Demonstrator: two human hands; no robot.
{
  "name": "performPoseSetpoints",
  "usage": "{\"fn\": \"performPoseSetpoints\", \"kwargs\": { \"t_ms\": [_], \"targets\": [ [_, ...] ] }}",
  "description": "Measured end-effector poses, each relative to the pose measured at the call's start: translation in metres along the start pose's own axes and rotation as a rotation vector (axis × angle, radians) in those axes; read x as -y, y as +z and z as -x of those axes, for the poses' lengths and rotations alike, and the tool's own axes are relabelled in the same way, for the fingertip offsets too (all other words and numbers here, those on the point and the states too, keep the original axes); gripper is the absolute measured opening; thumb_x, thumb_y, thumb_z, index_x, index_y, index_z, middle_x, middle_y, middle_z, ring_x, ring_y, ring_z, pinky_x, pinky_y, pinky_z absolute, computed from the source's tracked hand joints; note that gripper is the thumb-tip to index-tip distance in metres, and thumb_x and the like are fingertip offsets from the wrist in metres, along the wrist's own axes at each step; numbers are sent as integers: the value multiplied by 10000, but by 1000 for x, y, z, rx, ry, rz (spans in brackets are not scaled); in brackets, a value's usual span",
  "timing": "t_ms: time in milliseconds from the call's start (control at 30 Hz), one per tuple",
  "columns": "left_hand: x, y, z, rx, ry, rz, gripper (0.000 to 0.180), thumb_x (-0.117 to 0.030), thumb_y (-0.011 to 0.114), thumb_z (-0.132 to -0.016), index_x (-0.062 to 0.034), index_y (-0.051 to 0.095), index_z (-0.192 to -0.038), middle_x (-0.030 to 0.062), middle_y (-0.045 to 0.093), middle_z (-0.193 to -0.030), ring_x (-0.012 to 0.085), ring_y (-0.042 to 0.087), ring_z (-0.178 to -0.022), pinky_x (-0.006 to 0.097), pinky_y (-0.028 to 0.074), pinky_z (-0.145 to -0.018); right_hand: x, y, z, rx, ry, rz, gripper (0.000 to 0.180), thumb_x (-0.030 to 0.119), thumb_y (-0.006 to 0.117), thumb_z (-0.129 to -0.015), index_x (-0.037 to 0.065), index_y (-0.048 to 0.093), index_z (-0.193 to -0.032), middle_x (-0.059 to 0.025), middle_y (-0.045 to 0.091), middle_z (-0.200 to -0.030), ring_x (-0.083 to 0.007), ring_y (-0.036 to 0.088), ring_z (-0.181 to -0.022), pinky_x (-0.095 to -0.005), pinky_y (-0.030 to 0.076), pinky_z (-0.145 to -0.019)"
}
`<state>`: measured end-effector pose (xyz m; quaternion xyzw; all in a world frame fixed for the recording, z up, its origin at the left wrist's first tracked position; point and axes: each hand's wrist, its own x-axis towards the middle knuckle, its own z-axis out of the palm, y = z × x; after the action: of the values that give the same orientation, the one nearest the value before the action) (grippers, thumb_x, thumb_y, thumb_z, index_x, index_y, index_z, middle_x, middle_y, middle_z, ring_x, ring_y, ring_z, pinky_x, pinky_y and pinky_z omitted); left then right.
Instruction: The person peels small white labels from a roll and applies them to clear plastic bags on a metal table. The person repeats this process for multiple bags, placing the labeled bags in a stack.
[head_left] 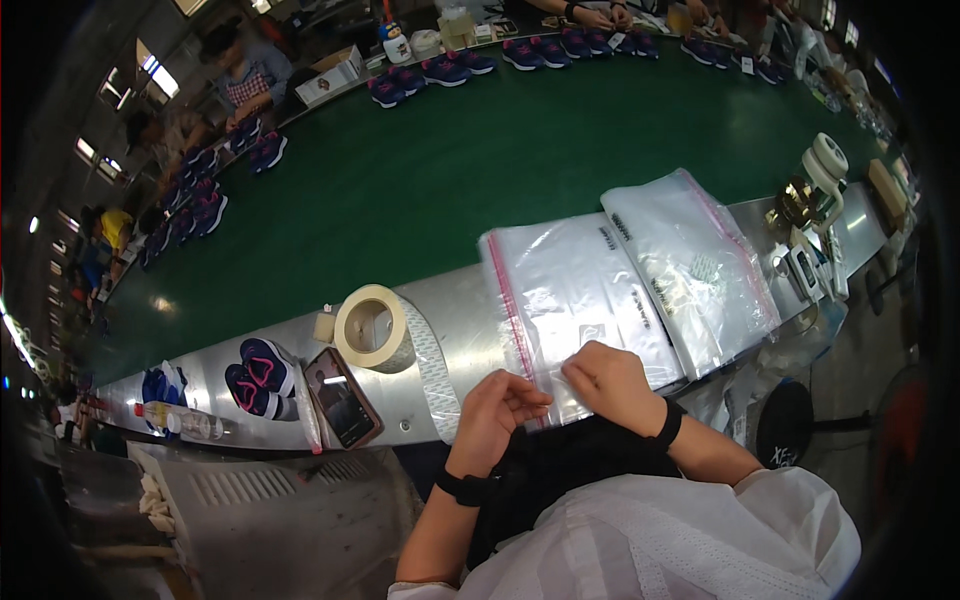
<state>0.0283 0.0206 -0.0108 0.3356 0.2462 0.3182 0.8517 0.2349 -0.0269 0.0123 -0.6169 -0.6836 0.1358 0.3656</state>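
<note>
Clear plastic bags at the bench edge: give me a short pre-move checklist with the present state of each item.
1. Both hands on the near stack of clear bags: ok, left hand and right hand pinch its near edge.
2. Second bag stack lies flat alongside: ok.
3. Tape roll clear of the hands: ok.
4. Phone fully on the bench: cannot tell, it lies near the edge.
5. A single bag separated: cannot tell.

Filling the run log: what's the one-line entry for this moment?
left hand: pinching bag edge | right hand: pressing clear plastic bag | tape roll, phone left of hands
</note>
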Motion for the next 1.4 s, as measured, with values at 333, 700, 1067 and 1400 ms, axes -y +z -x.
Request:
{"fn": "performPoseSetpoints", "kwargs": {
  "t_ms": [333,700,1067,1400],
  "targets": [
    [-7,18,17,-194,34,-228,472,-184,410,-961,10,242,-1358,246,503,-1218,305,582,-1026,356,490,-850,-117,-140,37,-701,724,-474,167,193,506,-909,45,581,-889,-13,559,-729,-80,510,-617,-216,388,-557],
    [-7,-17,71,-658,135,-845,495,-27,642,-793,5,442,-1244,79,613,-918,93,571,-629,233,454,-546,-62,-102,53,-618,326,191,74,25,500,-859,18,554,-910,-56,536,-927,-123,504,-775,-230,385,-604],
    [-19,-9,56,-522,56,-323,186,-139,566,-891,8,554,-1004,1,570,-684,47,469,-521,173,376,-496,55,38,5,616,304,-684,219,174,588,-864,-8,577,-985,-128,603,-824,-188,607,-669,-305,479,-620],
    [-6,4,32,-792,554,-794,230,-78,614,-840,3,545,-1043,74,593,-815,135,557,-681,250,454,-568,51,23,16,686,551,-747,128,124,582,-877,-1,591,-905,-33,589,-735,-76,540,-581,-221,443,-541]
  ]
}}
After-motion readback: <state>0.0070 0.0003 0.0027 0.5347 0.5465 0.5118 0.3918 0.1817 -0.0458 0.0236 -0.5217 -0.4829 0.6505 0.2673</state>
